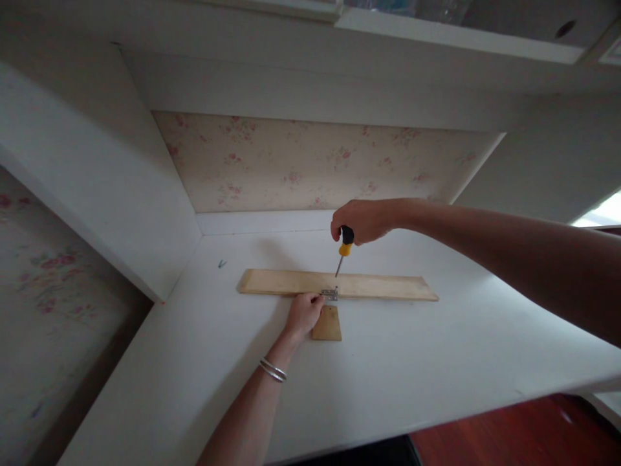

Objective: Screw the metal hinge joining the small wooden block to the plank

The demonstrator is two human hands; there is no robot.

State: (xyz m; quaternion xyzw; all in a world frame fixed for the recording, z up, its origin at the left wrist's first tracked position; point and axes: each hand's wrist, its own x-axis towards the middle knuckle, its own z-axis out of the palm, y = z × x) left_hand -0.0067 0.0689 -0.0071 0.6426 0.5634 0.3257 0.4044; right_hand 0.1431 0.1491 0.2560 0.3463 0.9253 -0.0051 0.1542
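Lying across the white tabletop [412, 349], a long pale wooden board [378, 286] runs left to right; a small square wooden piece [328, 323] sits just in front of it, joined by a small metal hinge [330, 295]. Right hand [361, 220]: fingers wrapped round the black-and-yellow handle of a screwdriver [343, 251], held nearly upright, tip down on the hinge. Left hand [303, 315]: fingers pressed together, pinching the hinge's left end, palm resting just beside the square piece. Two thin metal bangles [272, 370] on the left wrist. Small dark item, possibly a screw [222, 263], lies well apart, to the left. Floral wallpaper [310, 165] behind. No writing legible.
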